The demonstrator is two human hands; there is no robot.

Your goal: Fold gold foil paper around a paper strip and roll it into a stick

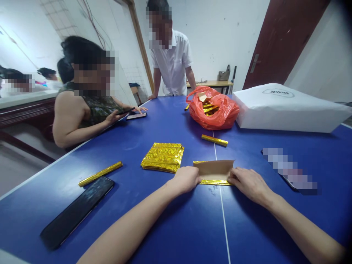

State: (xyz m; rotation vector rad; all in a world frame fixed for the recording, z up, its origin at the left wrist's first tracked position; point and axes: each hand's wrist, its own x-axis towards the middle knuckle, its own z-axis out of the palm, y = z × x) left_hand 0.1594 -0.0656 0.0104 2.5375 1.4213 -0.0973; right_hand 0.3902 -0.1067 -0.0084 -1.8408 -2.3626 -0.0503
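Note:
Between my hands is a sheet of gold foil paper (214, 171), its brown back facing up and its near edge folded over into a gold strip. My left hand (187, 178) grips the sheet's left end with fingers closed. At the right end, my right hand (247, 183) pinches the sheet with bent fingers. Just beyond my left hand lies a stack of gold foil sheets (162, 157) with an embossed pattern. A rolled gold tube (215, 140) rests past the sheet, and another gold tube (100, 173) lies at the left.
A red plastic bag (211, 112) holding gold rolls stands beside a large white package (286, 110). Phones lie on the blue table (170, 227): a black phone (78, 212) at left, another phone (288, 170) at right. One person (85, 110) sits at left; another (173, 62) leans on the far edge.

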